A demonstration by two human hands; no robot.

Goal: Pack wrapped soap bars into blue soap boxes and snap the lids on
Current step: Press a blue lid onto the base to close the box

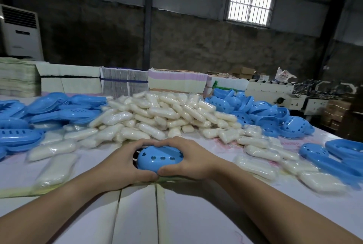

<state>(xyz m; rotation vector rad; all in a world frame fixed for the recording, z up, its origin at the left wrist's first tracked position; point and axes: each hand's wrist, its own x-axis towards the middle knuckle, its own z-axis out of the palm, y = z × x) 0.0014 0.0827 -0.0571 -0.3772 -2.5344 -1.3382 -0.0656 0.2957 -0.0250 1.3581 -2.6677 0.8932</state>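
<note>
Both hands, left and right, clasp a blue soap box.

We see two bare forearms coming in from the bottom corners, no sleeves in view on either. Our left hand and right hand carry no gloves, rings, watch or wristbands. Nails we can see look short and unpainted. No marks or bandages show on either arm. Nothing else of the body shows.
</note>
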